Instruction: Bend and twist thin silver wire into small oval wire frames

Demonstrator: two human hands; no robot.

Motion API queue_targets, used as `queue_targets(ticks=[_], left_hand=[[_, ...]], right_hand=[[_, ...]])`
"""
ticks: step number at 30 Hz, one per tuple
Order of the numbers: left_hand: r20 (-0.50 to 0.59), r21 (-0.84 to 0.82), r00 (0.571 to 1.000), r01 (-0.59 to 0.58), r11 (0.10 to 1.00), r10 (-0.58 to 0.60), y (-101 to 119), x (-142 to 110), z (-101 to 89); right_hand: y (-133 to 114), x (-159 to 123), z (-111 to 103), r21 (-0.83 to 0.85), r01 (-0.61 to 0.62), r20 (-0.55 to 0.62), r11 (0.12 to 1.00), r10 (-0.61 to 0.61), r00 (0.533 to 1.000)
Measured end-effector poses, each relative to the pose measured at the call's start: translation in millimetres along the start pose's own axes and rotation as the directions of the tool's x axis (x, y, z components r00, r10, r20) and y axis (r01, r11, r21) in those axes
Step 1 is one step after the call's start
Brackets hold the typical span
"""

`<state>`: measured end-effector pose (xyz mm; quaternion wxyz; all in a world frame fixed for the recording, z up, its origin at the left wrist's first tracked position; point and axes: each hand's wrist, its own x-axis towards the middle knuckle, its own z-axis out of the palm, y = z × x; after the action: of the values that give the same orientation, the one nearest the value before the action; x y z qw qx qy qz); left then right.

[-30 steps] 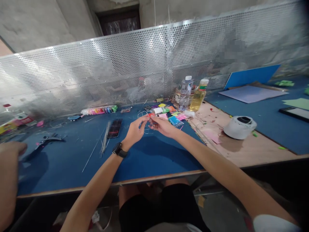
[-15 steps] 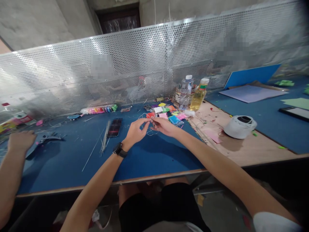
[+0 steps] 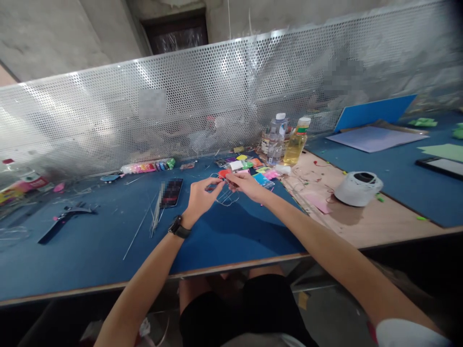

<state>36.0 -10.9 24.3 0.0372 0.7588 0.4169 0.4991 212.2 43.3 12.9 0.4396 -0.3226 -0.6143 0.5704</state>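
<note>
Over the blue table mat (image 3: 217, 236), my left hand (image 3: 200, 198) and my right hand (image 3: 247, 185) meet fingertip to fingertip. Both pinch a thin bent wire (image 3: 227, 197) whose loops hang just below the fingers. A black watch sits on my left wrist. Behind the hands lie several small coloured packets (image 3: 249, 166). A phone (image 3: 171, 192) lies flat to the left of my left hand, beside a bundle of straight wires (image 3: 155, 212).
A perforated metal screen (image 3: 217, 96) closes the back of the table. Two bottles (image 3: 289, 140) stand at the back, right of the packets. A white tape roll (image 3: 358, 189) rests on the bare wood strip. Dark tools (image 3: 65, 217) lie far left; blue boards and papers far right.
Another person's arm and hand at the far left have left the view. My hands stay together on the wire, lifted slightly farther from me.
</note>
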Motion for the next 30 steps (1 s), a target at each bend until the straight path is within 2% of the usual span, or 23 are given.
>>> queue_targets(ticks=[4,6,8,11,13,15,21,30], left_hand=[[0.035,0.027,0.998,-0.044,0.999,0.043,-3,-1,3.6],[0.019,0.055,0.999,-0.042,0.998,0.041,-6,0,4.8],[-0.009,0.082,1.0,-0.022,0.996,0.023,-7,0,4.5],[-0.029,0.098,1.0,0.002,0.995,0.001,-7,1,2.2],[-0.019,0.099,1.0,-0.002,0.995,0.004,-6,1,0.7],[0.004,0.09,1.0,-0.021,0.996,0.021,-5,2,0.0],[0.086,0.02,0.992,-0.097,0.995,0.095,-7,2,3.4],[0.096,0.008,0.991,-0.096,0.995,0.095,-9,0,8.0]], right_hand=[[1,3,-3,0.071,-0.01,-0.022,0.997,0.011,1.0],[0,4,-3,0.119,-0.014,-0.037,0.993,0.018,0.999],[-2,3,-3,0.126,0.035,-0.054,0.991,-0.029,0.998],[-3,-2,1,-0.051,0.237,-0.046,0.97,-0.239,0.97],[-3,-6,3,-0.233,0.35,-0.022,0.907,-0.365,0.931],[-2,-9,4,-0.375,0.4,-0.006,0.836,-0.434,0.901],[1,-8,2,-0.56,0.43,0.014,0.709,-0.51,0.86],[5,-5,2,-0.627,0.433,0.049,0.648,-0.521,0.852]])
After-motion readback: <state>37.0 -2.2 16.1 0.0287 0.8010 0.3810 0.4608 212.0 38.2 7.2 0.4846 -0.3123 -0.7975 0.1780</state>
